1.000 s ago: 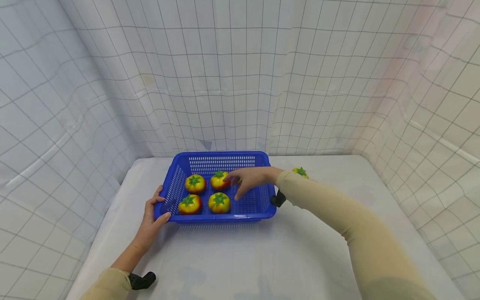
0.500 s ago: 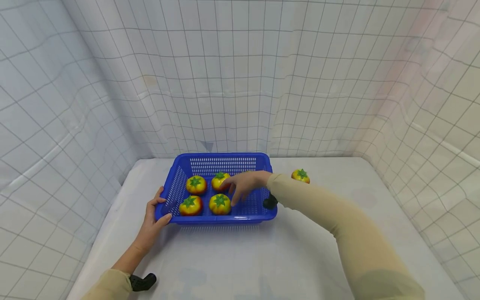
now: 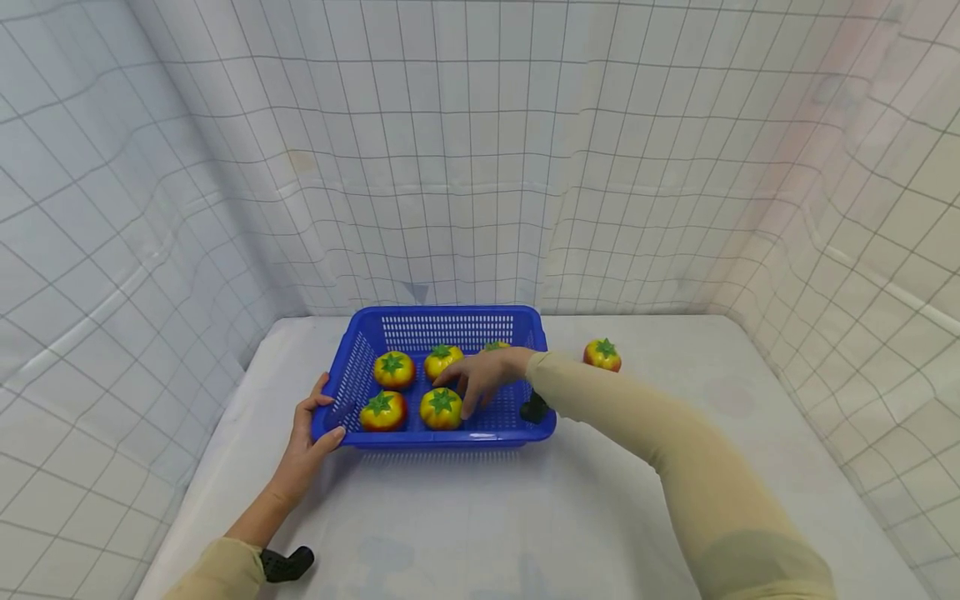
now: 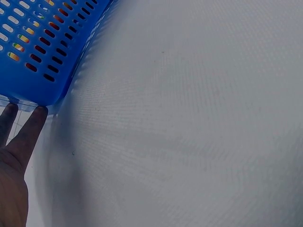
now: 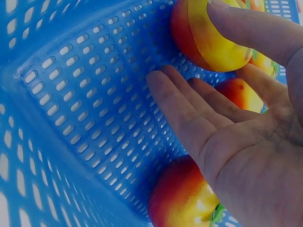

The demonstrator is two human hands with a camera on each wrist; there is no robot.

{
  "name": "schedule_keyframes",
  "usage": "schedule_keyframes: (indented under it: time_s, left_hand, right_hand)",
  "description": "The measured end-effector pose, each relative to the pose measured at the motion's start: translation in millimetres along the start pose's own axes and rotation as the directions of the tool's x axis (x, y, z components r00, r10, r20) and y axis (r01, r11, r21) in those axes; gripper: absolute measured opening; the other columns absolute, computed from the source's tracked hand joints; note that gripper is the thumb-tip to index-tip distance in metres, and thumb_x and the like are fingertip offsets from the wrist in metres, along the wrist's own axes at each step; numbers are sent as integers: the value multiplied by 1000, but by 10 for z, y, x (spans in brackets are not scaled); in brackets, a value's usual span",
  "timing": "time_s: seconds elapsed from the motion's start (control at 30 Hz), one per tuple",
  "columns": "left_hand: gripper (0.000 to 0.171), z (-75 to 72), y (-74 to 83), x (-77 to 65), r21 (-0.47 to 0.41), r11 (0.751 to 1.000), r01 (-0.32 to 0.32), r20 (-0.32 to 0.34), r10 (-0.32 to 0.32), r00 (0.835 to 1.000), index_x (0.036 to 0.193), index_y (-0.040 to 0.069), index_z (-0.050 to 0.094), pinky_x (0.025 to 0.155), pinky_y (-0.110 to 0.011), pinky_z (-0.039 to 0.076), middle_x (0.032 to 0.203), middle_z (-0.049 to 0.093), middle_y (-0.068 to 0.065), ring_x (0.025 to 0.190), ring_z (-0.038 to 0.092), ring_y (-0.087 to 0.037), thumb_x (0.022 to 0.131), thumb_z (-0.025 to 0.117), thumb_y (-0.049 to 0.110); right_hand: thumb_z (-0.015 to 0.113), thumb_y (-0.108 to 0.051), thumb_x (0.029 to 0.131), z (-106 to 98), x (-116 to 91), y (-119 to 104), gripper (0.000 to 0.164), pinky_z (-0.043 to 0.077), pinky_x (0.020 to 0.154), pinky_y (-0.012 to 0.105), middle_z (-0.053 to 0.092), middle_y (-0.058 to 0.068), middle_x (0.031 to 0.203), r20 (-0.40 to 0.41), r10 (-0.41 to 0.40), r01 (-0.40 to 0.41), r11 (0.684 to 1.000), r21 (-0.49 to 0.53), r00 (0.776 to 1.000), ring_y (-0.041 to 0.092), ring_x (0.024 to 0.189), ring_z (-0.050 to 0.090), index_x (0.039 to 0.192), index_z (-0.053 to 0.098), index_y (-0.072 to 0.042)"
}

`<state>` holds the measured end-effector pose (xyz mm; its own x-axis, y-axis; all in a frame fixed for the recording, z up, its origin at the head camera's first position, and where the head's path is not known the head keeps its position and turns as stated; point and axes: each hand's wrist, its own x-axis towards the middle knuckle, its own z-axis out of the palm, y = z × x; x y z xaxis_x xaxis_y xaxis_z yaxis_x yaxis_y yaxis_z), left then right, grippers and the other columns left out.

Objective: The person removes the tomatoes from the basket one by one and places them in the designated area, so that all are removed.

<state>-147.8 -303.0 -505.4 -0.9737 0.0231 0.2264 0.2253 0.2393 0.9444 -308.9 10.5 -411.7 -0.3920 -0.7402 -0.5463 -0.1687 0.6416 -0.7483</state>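
Note:
A blue perforated plastic basket point(image 3: 450, 437) holds several yellow-and-red tomato-like fruits with green leafy tops. My left hand point(image 3: 306, 442) grips the basket's near left corner, thumb on the front rim and fingers along the left side. Inside the basket is my right hand point(image 3: 487, 371), beside the front middle fruit point(image 3: 441, 408). In the right wrist view its thumb point(image 5: 255, 23) overlaps a fruit point(image 5: 208, 38), while the other fingers reach out fairly straight over the basket floor. Another fruit point(image 3: 497, 345) shows partly behind the right wrist.
One more such fruit point(image 3: 602, 355) lies on the white tabletop point(image 3: 675, 400), right of the basket and behind the right forearm. White grid-patterned cloth point(image 3: 465, 167) hangs behind and on both sides. Each wrist carries a black device point(image 3: 287, 565).
My right hand has moved left and down toward the front middle fruit. The back right fruit and the one on the table now show more. My left hand stays at the basket corner.

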Motion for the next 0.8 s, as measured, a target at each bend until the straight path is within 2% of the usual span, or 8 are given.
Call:
schedule_keyframes:
  time_s: [0.17,0.43,0.8]
  left_hand:
    - [48,2,-3,-2,-8,1000,-10,3,10,1000,140,9,25,101,-12,35,172,0,0,153,2,-48,100,53,7]
    - [49,0,-15,7,0,1000,10,0,-10,1000,140,9,24,100,-13,36,172,0,4,153,3,-47,101,53,9]
    - [46,13,17,-9,-22,1000,-7,-2,7,1000,138,9,26,100,-11,35,172,1,0,153,2,-48,101,52,6]
  right_hand:
    - [81,-4,86,21,43,13,72,55,94,36,49,6,140,9,-6,6,1000,-14,1000,22,123,51,149,51,-23]
    - [81,-6,86,44,103,28,73,56,91,33,48,5,141,11,-19,19,998,-53,1000,22,122,51,149,50,-26]
    - [83,-10,85,53,131,50,76,55,91,31,42,6,151,8,-24,25,994,-107,1000,21,122,51,150,48,-30]
